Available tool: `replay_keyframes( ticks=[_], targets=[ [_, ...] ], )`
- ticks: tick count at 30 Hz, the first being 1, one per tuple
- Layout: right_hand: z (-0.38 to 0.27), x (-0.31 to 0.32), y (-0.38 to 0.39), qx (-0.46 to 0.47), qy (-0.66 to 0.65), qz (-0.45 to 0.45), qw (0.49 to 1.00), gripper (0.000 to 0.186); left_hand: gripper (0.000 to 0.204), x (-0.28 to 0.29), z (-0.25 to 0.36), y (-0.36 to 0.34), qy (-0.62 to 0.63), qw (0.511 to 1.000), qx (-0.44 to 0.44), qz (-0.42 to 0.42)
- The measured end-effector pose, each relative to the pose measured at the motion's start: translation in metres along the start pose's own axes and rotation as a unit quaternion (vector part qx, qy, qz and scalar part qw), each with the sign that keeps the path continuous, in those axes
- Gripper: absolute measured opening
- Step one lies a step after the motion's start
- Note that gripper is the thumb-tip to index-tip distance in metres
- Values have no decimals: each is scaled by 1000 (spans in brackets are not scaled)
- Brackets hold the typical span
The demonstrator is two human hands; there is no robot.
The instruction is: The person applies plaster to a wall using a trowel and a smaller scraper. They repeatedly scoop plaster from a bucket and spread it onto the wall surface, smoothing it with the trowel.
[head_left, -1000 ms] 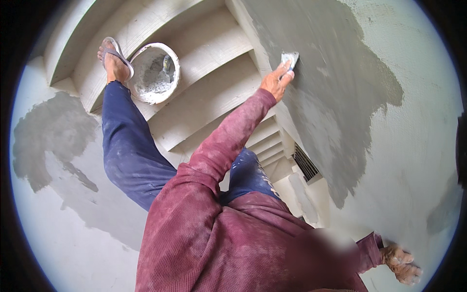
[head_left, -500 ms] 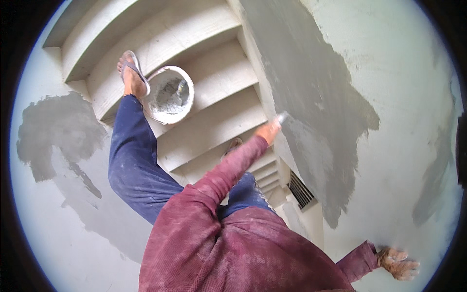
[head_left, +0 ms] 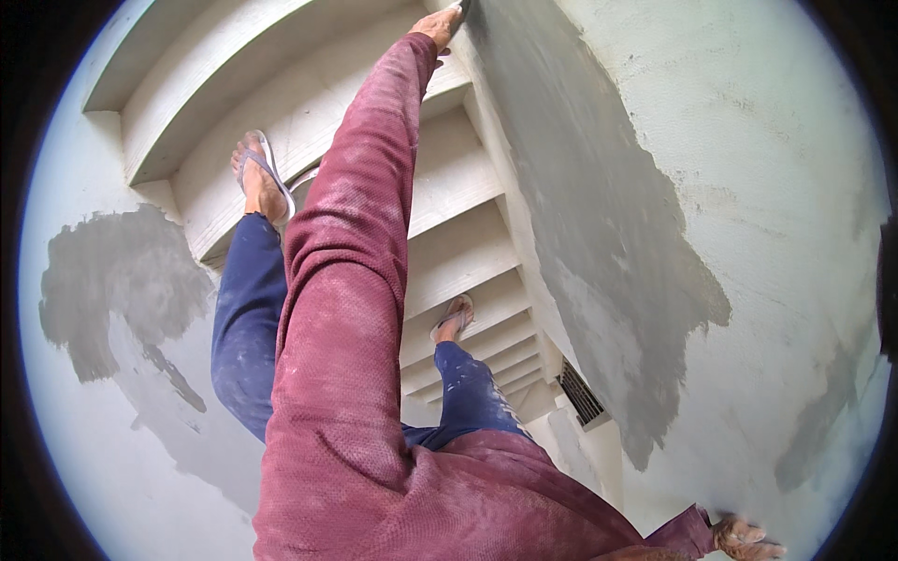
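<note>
My left arm stretches far up the picture, and my left hand (head_left: 438, 28) is closed at the wall's edge, at the top. A small flat tool (head_left: 465, 9) with a dark edge shows at its fingertips, mostly cut off by the picture's rim. It meets the upper end of the grey plaster patch (head_left: 599, 206) on the right-hand wall. At the lower right my right hand (head_left: 748, 539) has its fingers stretched out, against or close to the pale wall. My left sleeve hides nearly all of a white bucket (head_left: 305, 178); only a bit of rim shows.
Pale curved stairs (head_left: 458, 187) run down between two walls. My left foot (head_left: 262, 178) is on a higher step, my right foot (head_left: 454, 316) on a lower one, both in flip-flops. Another grey patch (head_left: 122, 280) marks the left wall. A dark grille (head_left: 582, 397) sits low down.
My left hand has moved from the middle of the grey patch up to its upper end. My sleeve now covers the bucket of grey-white mix. The right hand has shifted slightly lower.
</note>
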State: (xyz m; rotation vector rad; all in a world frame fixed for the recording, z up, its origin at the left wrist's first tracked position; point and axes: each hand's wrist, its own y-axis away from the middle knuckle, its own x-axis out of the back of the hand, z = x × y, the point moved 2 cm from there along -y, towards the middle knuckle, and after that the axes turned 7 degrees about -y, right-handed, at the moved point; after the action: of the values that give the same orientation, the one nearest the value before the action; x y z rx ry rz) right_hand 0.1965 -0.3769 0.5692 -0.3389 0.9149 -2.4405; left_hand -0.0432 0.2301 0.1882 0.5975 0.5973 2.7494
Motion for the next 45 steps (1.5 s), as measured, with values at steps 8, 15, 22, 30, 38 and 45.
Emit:
replay_keyframes(
  ticks=[8,15,22,30,38,45],
  targets=[
    [7,-3,4,-18,-13,-5,1000,20,54,-39,-17,68,-3,995,-33,-94],
    [15,1,8,-29,-30,21,999,22,48,-119,-76,154,10,981,-154,-115],
    [26,13,15,-31,-80,19,996,38,50,-200,-90,287,77,976,-175,-107],
    [18,18,10,-97,-48,-19,994,42,51,-250,-117,438,0,874,-145,-463],
    [20,17,8,-88,-33,9,996,39,64,-69,-88,196,-16,979,-150,-135],
    [7,10,-7,-81,-47,75,993,28,54,29,17,33,-105,973,-186,85]
  ],
)
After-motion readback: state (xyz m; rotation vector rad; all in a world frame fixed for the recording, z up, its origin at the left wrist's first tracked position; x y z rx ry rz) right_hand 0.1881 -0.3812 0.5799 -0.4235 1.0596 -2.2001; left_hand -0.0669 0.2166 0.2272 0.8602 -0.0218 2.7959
